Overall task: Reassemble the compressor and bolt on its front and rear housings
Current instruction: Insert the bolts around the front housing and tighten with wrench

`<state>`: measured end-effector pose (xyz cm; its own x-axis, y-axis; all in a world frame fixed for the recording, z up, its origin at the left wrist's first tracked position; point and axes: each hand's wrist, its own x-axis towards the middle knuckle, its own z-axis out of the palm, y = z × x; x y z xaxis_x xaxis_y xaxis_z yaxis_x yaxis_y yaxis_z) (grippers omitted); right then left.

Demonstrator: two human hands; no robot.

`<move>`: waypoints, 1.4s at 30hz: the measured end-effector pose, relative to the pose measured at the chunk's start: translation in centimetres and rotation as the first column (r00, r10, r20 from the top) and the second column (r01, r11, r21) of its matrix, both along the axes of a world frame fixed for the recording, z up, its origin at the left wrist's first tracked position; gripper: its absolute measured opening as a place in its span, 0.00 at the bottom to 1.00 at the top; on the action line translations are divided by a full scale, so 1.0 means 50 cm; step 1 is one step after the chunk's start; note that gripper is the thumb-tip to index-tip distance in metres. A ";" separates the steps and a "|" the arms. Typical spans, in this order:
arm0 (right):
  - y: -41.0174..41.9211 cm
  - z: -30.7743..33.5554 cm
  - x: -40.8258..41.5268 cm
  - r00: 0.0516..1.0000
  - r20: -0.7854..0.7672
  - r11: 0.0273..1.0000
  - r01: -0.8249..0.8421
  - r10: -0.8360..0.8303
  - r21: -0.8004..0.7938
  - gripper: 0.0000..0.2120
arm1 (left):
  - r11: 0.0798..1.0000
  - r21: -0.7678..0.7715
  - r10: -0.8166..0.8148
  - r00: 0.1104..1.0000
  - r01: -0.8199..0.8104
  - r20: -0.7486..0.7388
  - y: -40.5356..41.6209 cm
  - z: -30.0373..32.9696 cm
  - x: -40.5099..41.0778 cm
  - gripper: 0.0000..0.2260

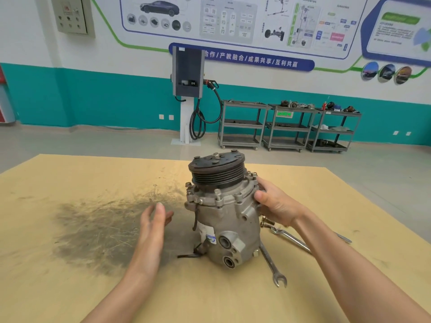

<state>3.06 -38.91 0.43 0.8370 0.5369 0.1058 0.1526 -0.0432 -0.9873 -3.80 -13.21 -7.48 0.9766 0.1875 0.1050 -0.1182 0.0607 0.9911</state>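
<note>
Compressor (224,213) standing pulley-up near the middle of the tan-covered bench (70,287), steadied by one hand.

The right hand (275,206) grips the front housing flange (219,197), thumb and fingers curled against its bolted rim; the left hand (154,220) hovers just beside the body, grip spread, fingers straight, touching nothing. The black grooved pulley (218,171) tops it. Two open-end wrenches (272,264) and loose bolts (267,222) lie on the bench at its right.

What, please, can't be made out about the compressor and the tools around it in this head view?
- Compressor: its far side and base are hidden by its own body.
- Right hand: fingertips hidden behind the housing.
- Loose bolts: partly covered by that hand, count unclear.
- Wrenches: sizes too small to read; one crossed by the right forearm.
- Label: blurred.
</note>
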 end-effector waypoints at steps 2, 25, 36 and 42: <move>0.002 -0.002 0.009 0.998 -0.028 0.999 -0.050 0.051 0.017 0.49 | 0.998 -0.008 -0.069 0.997 0.069 0.028 -0.011 0.005 -0.001 0.51; 0.046 -0.025 0.030 0.951 -0.130 0.940 -0.246 0.281 0.238 0.42 | 0.986 -0.142 -0.065 0.986 0.087 0.156 -0.079 0.005 -0.029 0.55; 0.045 -0.011 -0.015 0.999 0.022 0.980 -0.044 0.040 0.193 0.43 | 0.998 -0.004 -0.055 0.978 0.056 0.200 -0.060 -0.001 -0.028 0.47; 0.068 -0.007 -0.057 0.879 0.293 0.919 0.314 -0.376 0.239 0.26 | 0.996 -0.021 -0.076 0.974 0.082 0.212 -0.058 -0.008 -0.014 0.56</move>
